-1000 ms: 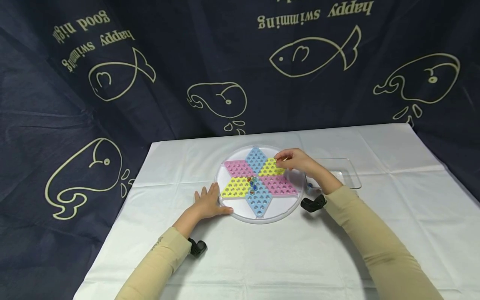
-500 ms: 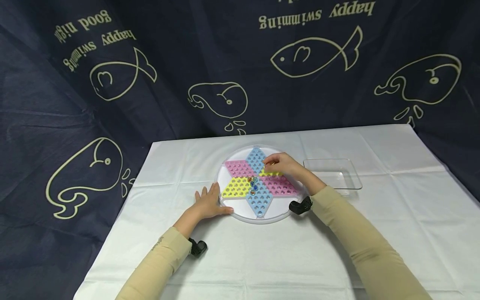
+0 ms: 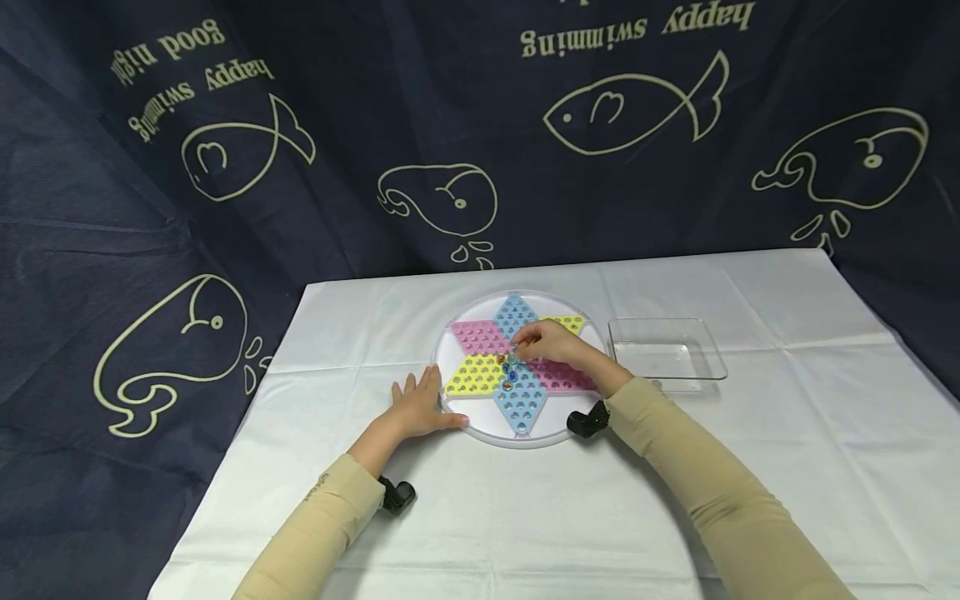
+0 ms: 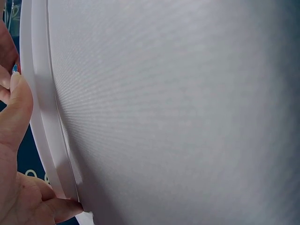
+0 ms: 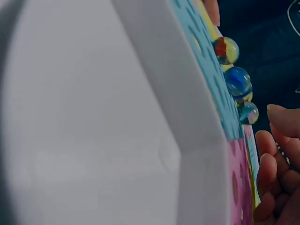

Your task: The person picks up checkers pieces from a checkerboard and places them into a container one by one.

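Observation:
A round white Chinese checkers board (image 3: 467,414) with a blue, pink and yellow star lies on the table. Several glass marbles (image 3: 512,377) are clustered near its centre. My left hand (image 3: 415,410) spreads at the board's near-left rim, its thumb touching the edge. Over the star's middle hovers my right hand (image 3: 551,342), fingers bent, just beyond the marbles. In the right wrist view, a gap separates its thumb (image 5: 283,123) from the fingers beside a teal marble (image 5: 248,113); no marble shows there, but the far side of the fingertips is hidden.
A clear plastic box (image 3: 670,348) stands right of the board, its near-left corner partly behind the right forearm. A white cloth covers the table (image 3: 495,517). Behind hangs a dark blue curtain (image 3: 360,100) with fish and whale drawings.
My right hand has moved left and slightly nearer, from the far-right yellow point to the star's centre, uncovering part of the yellow. The left hand stays at the rim.

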Available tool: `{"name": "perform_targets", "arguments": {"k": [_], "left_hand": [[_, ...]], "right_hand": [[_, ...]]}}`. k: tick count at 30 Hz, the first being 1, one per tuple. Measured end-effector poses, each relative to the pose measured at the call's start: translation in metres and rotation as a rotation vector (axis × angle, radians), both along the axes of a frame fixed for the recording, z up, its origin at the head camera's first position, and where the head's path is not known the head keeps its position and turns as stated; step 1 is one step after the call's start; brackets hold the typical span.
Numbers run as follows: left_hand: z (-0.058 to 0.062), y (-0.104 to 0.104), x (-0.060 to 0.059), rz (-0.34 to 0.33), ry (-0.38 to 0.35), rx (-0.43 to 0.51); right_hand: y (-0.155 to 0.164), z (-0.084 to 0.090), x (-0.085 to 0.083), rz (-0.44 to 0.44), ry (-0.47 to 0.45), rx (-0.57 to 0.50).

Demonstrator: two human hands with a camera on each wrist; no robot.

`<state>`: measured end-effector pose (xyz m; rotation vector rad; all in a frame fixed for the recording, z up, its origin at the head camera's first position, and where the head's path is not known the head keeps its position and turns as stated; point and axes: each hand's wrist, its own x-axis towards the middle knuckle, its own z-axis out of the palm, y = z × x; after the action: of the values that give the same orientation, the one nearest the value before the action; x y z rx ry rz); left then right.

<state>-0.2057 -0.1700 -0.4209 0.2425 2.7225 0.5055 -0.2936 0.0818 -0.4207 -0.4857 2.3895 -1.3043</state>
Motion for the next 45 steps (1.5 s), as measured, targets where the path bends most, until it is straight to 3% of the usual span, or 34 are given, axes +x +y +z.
{"name": "perform_targets", "arguments": {"k": [7,25,45], "left_hand": [[0.000,0.001,0.000,0.004,-0.001,0.003],[0.000,0.001,0.000,0.003,-0.002,-0.011],[0.000,0.001,0.000,0.000,-0.003,-0.008]], "right_hand": [[-0.006,-0.003,0.002,0.064,0.038,0.064],[-0.008,-0.003,0.006,0.073,0.093,0.118],[0.012,0.020,0.008,0.045,0.096,-0.032]]}}
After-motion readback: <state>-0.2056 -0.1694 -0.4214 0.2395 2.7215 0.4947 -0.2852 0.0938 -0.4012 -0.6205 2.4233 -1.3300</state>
